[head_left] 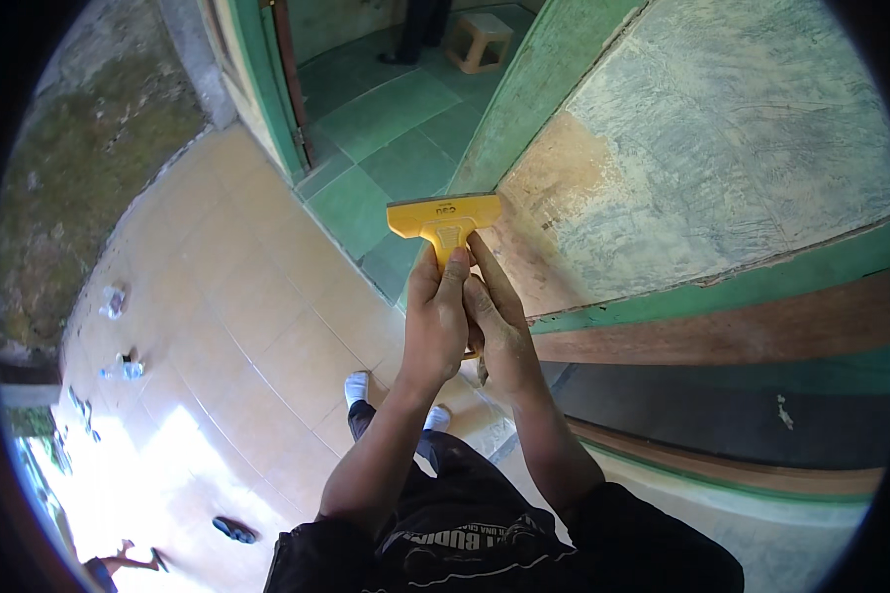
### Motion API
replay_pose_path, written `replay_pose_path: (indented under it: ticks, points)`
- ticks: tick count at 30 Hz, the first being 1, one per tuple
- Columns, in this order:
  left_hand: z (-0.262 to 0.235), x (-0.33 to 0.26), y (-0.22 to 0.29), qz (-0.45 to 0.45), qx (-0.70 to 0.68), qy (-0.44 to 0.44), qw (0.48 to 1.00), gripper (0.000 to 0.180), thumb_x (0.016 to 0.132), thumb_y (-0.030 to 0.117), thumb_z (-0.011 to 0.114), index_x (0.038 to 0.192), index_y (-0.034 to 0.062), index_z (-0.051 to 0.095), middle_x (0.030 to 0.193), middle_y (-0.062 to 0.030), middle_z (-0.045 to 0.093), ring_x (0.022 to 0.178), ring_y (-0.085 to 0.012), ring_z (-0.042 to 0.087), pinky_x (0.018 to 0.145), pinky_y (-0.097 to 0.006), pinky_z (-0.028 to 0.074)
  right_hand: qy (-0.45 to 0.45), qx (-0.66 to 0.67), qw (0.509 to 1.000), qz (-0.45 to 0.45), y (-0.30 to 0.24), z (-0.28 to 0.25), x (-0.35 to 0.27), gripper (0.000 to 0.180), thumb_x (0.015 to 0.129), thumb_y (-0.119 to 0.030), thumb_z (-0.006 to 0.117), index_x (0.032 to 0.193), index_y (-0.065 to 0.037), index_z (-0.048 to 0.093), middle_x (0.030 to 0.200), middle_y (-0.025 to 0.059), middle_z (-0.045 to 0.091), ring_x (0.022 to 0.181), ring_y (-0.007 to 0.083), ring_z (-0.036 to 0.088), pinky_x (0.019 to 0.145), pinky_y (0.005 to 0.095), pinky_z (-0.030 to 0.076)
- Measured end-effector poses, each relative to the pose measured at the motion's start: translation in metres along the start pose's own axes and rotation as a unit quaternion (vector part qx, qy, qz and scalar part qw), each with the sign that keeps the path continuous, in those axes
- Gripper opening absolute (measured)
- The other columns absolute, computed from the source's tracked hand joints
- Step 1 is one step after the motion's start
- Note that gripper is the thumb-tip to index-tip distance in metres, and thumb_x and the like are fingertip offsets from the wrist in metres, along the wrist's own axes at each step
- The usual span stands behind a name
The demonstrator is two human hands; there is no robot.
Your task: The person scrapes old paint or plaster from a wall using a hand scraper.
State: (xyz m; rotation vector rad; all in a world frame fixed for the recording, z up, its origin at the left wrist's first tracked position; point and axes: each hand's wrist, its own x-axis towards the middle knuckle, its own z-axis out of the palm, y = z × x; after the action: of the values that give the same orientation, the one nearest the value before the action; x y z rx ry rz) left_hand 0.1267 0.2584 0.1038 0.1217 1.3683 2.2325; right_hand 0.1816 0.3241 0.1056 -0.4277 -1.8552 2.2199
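Note:
A yellow scraper (445,215) with a wide flat head and a dark blade edge points away from me, held out in front of my body. My left hand (435,321) is closed round its handle, the thumb lying along the top. Against it from the right, my right hand (501,336) also wraps the handle. The lower end of the handle is mostly hidden between my palms. To the right of the blade is a patchy wall panel (702,148), partly bare tan and partly grey-white. The blade appears apart from it.
Green frames (554,89) border the panel and a doorway. Through the doorway are a plastic stool (480,42) and another person's dark-clad legs (420,30). Plastic bottles (122,369) and a dark slipper (234,530) lie on the tiled floor (237,257). A window opening (702,410) is at right.

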Motion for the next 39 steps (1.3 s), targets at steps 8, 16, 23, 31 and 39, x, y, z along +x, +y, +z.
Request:
replay_pose_path:
  ticks: [8, 16, 23, 31, 39]
  points:
    - [0.005, -0.004, -0.008, -0.009, -0.021, 0.006, 1.000, 0.027, 0.098, 0.022, 0.040, 0.111, 0.0000, 0.049, 0.075, 0.0008, 0.052, 0.058, -0.0027, 0.046, 0.050, -0.018, 0.040, 0.007, -0.065, 0.997, -0.041, 0.000, -0.009, 0.001, 0.049, 0.099, -0.021, 0.038, 0.138, 0.006, 0.028, 0.087, 0.0087, 0.057, 0.079, 0.0108, 0.053, 0.071, 0.0218, 0.043]
    - [0.010, -0.003, -0.013, 0.049, -0.014, 0.047, 0.998, 0.026, 0.097, 0.021, 0.042, 0.109, -0.0007, 0.050, 0.074, 0.0005, 0.051, 0.058, -0.0038, 0.047, 0.051, -0.019, 0.039, 0.010, -0.075, 0.994, -0.075, -0.001, -0.007, 0.000, 0.047, 0.098, -0.022, 0.039, 0.135, 0.007, 0.034, 0.121, 0.0227, 0.052, 0.107, 0.0213, 0.054, 0.090, 0.0285, 0.042]
    - [0.013, -0.004, -0.010, 0.047, -0.012, 0.052, 0.998, 0.026, 0.097, 0.021, 0.042, 0.109, -0.0006, 0.050, 0.072, 0.0009, 0.050, 0.056, -0.0030, 0.045, 0.047, -0.019, 0.037, 0.008, -0.058, 0.994, -0.088, 0.005, -0.009, 0.002, 0.048, 0.098, -0.024, 0.039, 0.135, 0.007, 0.034, 0.122, 0.0225, 0.052, 0.109, 0.0234, 0.053, 0.090, 0.0297, 0.043]
    - [0.017, 0.000, -0.010, 0.055, -0.026, 0.041, 0.997, 0.028, 0.098, 0.022, 0.041, 0.110, -0.0010, 0.050, 0.072, 0.0016, 0.050, 0.055, -0.0020, 0.043, 0.046, -0.018, 0.036, 0.012, -0.033, 0.997, -0.076, 0.000, -0.010, 0.004, 0.047, 0.099, -0.023, 0.036, 0.135, 0.007, 0.034, 0.124, 0.0213, 0.051, 0.110, 0.0230, 0.053, 0.091, 0.0291, 0.043]
    - [0.015, 0.001, -0.015, 0.081, 0.042, 0.035, 0.995, 0.029, 0.098, 0.022, 0.041, 0.111, -0.0017, 0.050, 0.080, 0.0007, 0.051, 0.066, -0.0033, 0.045, 0.057, -0.019, 0.040, 0.004, -0.051, 0.995, -0.083, 0.002, -0.015, 0.005, 0.046, 0.099, -0.022, 0.036, 0.135, 0.007, 0.034, 0.126, 0.0220, 0.049, 0.113, 0.0246, 0.052, 0.093, 0.0304, 0.042]
